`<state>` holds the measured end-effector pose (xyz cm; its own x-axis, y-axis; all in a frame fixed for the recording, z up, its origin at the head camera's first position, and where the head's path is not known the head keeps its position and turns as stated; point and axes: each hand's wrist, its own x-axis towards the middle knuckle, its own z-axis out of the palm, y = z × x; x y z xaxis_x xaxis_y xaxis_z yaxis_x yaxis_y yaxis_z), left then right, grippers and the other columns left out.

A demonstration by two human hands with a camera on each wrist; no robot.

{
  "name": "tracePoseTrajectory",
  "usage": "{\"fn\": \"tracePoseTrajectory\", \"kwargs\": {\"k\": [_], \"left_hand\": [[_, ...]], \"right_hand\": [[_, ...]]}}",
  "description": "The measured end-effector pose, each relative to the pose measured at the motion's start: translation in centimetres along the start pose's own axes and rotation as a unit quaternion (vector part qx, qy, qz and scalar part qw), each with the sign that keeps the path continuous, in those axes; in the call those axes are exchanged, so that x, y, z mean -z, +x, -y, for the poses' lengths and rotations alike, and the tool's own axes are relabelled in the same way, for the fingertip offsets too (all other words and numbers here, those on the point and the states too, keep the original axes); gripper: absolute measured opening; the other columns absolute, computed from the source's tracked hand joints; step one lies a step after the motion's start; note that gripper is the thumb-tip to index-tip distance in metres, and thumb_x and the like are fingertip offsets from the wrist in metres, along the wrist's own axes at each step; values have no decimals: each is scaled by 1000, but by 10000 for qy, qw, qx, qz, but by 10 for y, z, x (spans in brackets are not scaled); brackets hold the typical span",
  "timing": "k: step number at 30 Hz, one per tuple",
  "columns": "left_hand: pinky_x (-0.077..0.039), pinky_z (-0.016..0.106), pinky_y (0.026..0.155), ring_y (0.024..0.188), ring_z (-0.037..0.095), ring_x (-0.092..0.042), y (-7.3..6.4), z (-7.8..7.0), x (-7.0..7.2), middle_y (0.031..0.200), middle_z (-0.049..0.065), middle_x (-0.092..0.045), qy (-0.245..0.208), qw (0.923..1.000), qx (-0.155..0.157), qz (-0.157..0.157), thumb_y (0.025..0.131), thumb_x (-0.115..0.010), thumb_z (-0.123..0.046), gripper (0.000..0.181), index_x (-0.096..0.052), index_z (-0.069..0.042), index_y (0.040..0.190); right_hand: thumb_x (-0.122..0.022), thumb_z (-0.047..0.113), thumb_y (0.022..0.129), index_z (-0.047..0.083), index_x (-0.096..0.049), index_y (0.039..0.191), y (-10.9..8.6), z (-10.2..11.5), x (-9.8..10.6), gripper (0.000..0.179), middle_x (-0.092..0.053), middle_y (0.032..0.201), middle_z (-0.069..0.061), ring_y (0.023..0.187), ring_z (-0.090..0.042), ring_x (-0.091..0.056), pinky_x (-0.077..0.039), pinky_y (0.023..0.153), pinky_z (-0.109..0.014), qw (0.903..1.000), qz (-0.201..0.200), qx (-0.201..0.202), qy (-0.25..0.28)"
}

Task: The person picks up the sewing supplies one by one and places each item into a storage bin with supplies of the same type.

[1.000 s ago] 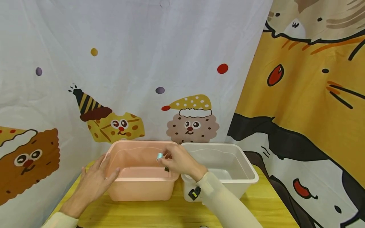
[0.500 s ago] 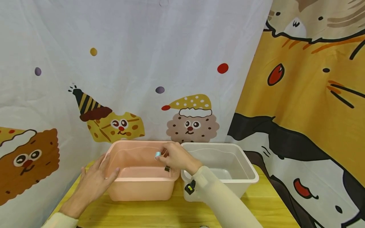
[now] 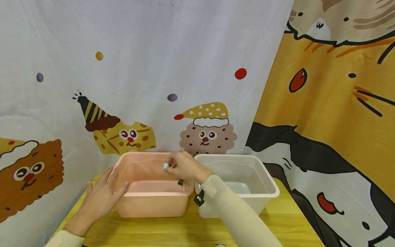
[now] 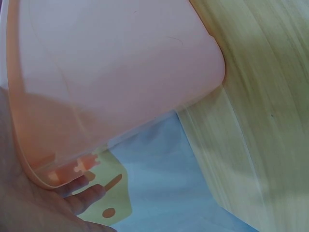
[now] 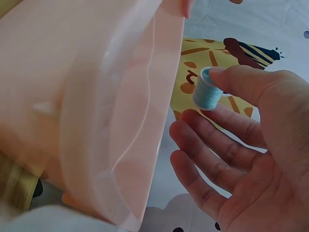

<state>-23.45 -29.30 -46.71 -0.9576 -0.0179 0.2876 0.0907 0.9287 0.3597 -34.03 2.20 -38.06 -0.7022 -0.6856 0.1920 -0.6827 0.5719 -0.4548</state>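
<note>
My right hand (image 3: pixel 189 168) pinches a spool of light blue thread (image 5: pixel 207 92) between thumb and index finger, over the pink plastic bin (image 3: pixel 151 194). Its other fingers are loosely bent and spread, apart from the spool, as the right wrist view shows. The spool (image 3: pixel 165 166) is above the bin's interior, tilted a little. At the bin's left rim my left hand (image 3: pixel 102 196) rests with fingers extended; in the left wrist view its fingers (image 4: pixel 87 198) reach past the bin's corner. A small dark piece with a clear part (image 3: pixel 180 182) shows near the bin's right wall, below my right hand.
A white bin (image 3: pixel 247 196) stands right beside the pink one, under my right forearm. Both are on a yellow wooden table (image 3: pixel 148 231). Printed cloth (image 3: pixel 139 68) hangs close behind them and on the right. A small round thing (image 3: pixel 220 245) peeks in at the bottom edge.
My right hand has shifted left and slightly up over the pink bin, carrying the thread spool. My left hand has stayed at the rim.
</note>
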Motion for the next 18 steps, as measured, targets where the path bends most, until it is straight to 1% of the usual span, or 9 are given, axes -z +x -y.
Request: {"fn": "tracePoseTrajectory", "kwargs": {"k": [7,10,18], "left_hand": [[-13,97,103,142,65,-43,-2,0,-1,169,31,-31,-57,10000,19,-3,108,-41,-70,93,-27,-1,169],[-12,97,103,142,65,-42,-2,0,-1,170,31,-30,-91,9999,35,23,107,-41,-70,93,-26,-2,169],[-13,97,103,142,65,-43,-2,-2,1,170,31,-31,-40,10000,23,23,107,-41,-70,94,-27,-1,169]], "right_hand": [[-76,39,101,25,-72,100,6,3,-3,14,-77,99,12,78,3,-67,-57,80,-22,9997,-54,-56,-245],[-76,40,101,26,-72,100,7,3,-3,15,-77,100,12,80,3,-68,-57,81,-22,9997,-36,-111,-228],[-76,41,101,26,-73,102,9,2,-3,15,-76,102,12,86,1,-67,-56,83,-25,9996,-16,-232,-127]]}}
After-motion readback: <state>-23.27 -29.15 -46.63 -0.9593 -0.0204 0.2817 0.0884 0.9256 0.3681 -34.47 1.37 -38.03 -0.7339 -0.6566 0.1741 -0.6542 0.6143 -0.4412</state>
